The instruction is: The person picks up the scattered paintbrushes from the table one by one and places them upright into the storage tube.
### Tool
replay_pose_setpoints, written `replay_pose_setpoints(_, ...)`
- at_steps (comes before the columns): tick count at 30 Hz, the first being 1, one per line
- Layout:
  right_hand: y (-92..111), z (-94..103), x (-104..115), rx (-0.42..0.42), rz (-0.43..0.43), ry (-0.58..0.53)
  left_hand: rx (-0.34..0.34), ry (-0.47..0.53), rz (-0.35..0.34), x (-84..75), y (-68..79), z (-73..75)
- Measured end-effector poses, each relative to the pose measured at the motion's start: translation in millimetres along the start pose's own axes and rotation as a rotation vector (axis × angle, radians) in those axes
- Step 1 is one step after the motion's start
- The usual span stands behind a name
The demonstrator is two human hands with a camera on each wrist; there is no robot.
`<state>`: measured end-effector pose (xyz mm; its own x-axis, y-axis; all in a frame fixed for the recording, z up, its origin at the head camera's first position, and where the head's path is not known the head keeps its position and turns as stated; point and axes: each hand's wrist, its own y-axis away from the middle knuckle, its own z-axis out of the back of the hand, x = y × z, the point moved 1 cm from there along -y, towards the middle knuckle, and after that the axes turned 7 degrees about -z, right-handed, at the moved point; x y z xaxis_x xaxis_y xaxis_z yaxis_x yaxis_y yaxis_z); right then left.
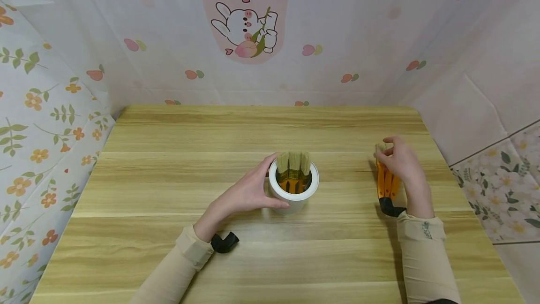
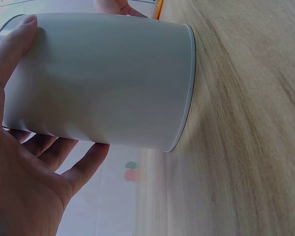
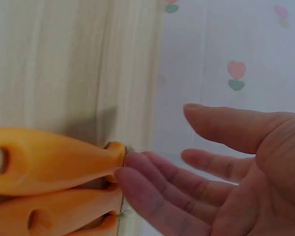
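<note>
My left hand (image 1: 249, 189) grips a white cylindrical container (image 1: 315, 177) from the left, thumb on the near side and fingers round the far side. Paintbrushes (image 1: 294, 163) stand inside it, pale bristles up and orange handles down. In the left wrist view the container's smooth wall (image 2: 113, 83) shows, its base at the wood. At the right of the table lie more orange-handled paintbrushes (image 1: 387, 182), side by side, bristles pointing away. Over their bristle end is my right hand (image 1: 404, 159). In the right wrist view its thumb stands apart from the loosely bent fingers (image 3: 152, 201), fingertips right at the handles' necks.
The wooden table (image 1: 181, 154) spans the view under both hands. Behind it hangs a printed cloth (image 1: 160, 27) with a rabbit picture. Floral cloth (image 1: 42, 168) borders the left side. A black wrist mount (image 1: 224, 242) sits by the left wrist, another (image 1: 390, 207) by the right.
</note>
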<state>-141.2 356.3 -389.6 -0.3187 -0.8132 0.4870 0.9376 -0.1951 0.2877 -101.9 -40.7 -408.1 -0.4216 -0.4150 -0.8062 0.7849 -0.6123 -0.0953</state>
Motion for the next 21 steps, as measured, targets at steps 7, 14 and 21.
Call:
replay_pose_setpoints(7, -3.3, -3.6, -4.8, 0.023, -0.067, -0.003, 0.004, -0.002, 0.008, 0.1, 0.5, 0.5)
replay_pose_setpoints(14, -3.8, -7.6, -0.7, 0.002, -0.076, 0.106, -0.001, -0.001, -0.006, -0.1, 0.0, 0.3)
replay_pose_setpoints(21, -3.7, -13.3, 3.9, 0.007, -0.044, 0.192, 0.010, -0.008, -0.020, 0.6, -0.9, 0.7)
